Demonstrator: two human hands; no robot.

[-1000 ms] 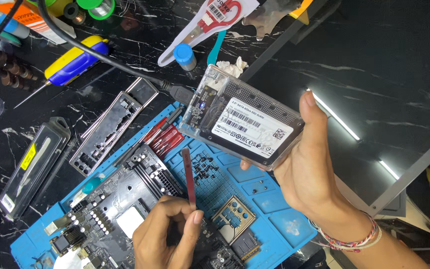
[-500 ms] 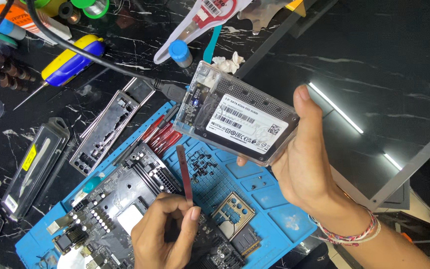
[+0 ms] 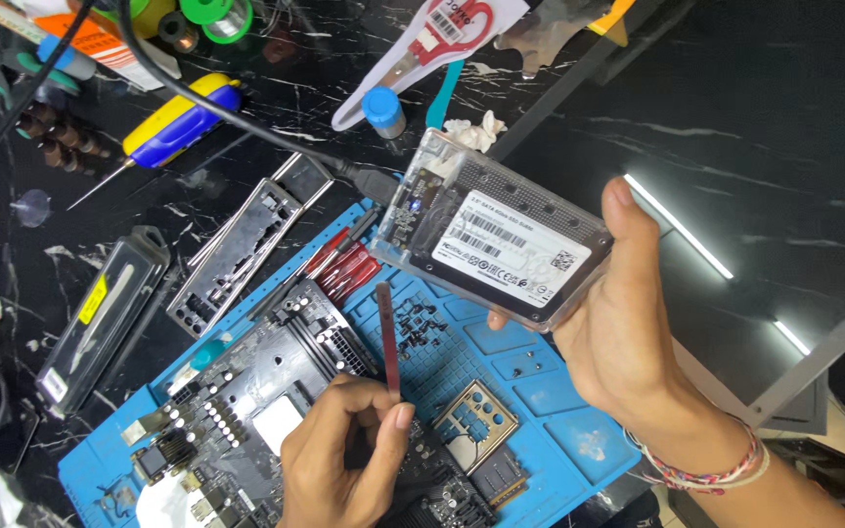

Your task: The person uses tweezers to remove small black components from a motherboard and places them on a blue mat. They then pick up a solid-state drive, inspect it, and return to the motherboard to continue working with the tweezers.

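Note:
My right hand (image 3: 628,342) holds a clear plastic drive enclosure (image 3: 501,240) with a black labelled drive inside, raised above the blue mat (image 3: 540,411). A black cable (image 3: 246,127) plugs into the enclosure's left end. Near the bottom, my left hand (image 3: 339,460) pinches a thin dark red strip (image 3: 388,332) that stands upright over a black motherboard (image 3: 246,391) lying on the mat. A beaded bracelet sits on my right wrist.
A metal port shield (image 3: 237,254), red-handled screwdrivers (image 3: 344,264) and a black tool case (image 3: 100,318) lie left of the mat. A yellow and blue tool (image 3: 173,122), a blue-capped bottle (image 3: 383,108) and packaged scissors (image 3: 432,39) lie farther away. A small metal bracket (image 3: 476,420) rests on the mat.
The enclosure has shifted and tilted only slightly in my right hand. My left hand keeps the red strip upright in about the same place.

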